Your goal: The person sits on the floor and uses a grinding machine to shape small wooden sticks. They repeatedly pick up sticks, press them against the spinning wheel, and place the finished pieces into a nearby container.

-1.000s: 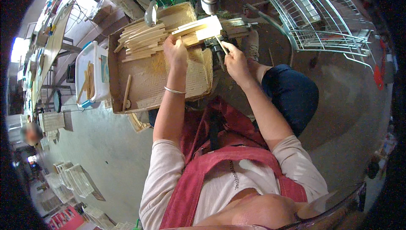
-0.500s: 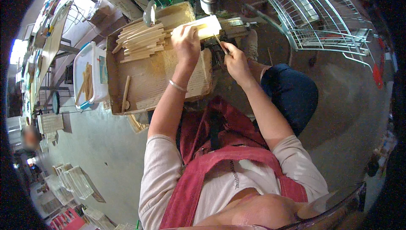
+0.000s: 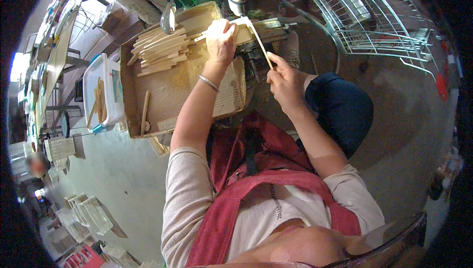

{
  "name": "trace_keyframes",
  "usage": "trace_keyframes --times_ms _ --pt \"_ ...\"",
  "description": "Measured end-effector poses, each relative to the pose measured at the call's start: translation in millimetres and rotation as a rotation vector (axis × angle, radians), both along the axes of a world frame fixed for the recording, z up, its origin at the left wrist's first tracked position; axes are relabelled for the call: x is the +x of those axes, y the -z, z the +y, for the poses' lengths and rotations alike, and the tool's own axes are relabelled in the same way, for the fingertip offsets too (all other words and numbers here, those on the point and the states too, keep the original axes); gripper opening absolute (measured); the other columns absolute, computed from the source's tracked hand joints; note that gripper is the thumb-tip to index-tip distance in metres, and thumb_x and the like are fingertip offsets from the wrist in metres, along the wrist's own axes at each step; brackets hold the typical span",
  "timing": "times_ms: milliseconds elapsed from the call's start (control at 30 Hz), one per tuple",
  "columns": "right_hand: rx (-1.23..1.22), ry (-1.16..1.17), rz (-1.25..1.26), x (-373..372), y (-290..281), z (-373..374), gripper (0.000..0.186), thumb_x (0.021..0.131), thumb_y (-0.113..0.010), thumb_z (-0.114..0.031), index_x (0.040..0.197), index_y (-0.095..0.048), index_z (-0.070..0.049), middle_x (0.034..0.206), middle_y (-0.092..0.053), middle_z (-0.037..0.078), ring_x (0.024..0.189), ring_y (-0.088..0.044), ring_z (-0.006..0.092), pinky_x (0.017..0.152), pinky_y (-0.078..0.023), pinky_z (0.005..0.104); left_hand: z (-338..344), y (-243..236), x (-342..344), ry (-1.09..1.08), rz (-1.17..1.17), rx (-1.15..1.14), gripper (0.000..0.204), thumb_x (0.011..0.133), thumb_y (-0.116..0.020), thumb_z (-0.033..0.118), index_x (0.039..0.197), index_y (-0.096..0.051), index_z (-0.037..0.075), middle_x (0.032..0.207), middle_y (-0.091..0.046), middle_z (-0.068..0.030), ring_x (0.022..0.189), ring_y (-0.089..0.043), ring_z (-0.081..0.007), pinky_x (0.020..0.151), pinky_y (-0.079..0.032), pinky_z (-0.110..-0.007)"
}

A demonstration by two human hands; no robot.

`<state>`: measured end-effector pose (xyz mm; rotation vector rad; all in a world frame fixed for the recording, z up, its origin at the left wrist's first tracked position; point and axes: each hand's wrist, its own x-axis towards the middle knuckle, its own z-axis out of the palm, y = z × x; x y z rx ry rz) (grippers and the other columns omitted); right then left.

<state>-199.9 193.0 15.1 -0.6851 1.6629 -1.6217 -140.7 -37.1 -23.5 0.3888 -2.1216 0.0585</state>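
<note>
Head view: hands apart. Right hand (image 3: 285, 83), slightly drawn back, pinches stick (image 3: 261, 45); more length now showing, apparently freer to handle. Left hand (image 3: 221, 42), fingers curled, near tray's (image 3: 192, 108) far right; grip unclear. Pile (image 3: 160, 49) in tray, leftward.

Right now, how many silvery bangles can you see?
1 silvery bangle, worn just behind the left hand; none shows by the right hand, which holds a thin stick.

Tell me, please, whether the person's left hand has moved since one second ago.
Yes: the left hand has moved to the right and toward the top of the picture, judged against the shallow cardboard box.
</note>
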Motion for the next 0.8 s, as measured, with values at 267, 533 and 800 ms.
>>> trace_keyframes --times_ms 267,533,800 --pt "-0.064 0.145 -0.3 -31 -82 45 0.04 0.096 -0.054 -0.011 0.136 -0.053 -0.009 0.073 -0.052 -0.002 0.048 -0.038 0.0023 0.039 -0.028 0.0179 2 4 -9 -0.036 -0.013 0.01 0.013 0.071 -0.065 0.007 0.078 -0.054 0.01 0.077 -0.05 -0.0093 0.076 -0.054 -0.0304 0.064 -0.045 -0.042" --pt "-0.065 0.003 0.018 -105 -146 29 0.029 0.099 -0.062 -0.033 0.105 -0.07 -0.007 0.055 -0.03 -0.01 0.042 -0.025 0.0007 0.038 -0.021 0.0213 1 4 -10 0.023 0.036 0.024 0.014 0.07 -0.067 0.007 0.074 -0.054 0.01 0.073 -0.048 -0.0082 0.072 -0.052 -0.0301 0.061 -0.043 -0.041" --pt "-0.336 0.141 0.04 -169 -241 -115 0.026 0.095 -0.064 -0.041 0.1 -0.059 -0.016 0.056 -0.046 -0.001 0.04 -0.042 0.0129 0.035 -0.035 0.0296 3 4 -22 0.038 0.092 0.026 0.014 0.07 -0.069 0.008 0.072 -0.055 0.009 0.072 -0.046 -0.008 0.07 -0.051 -0.0292 0.06 -0.042 -0.041"
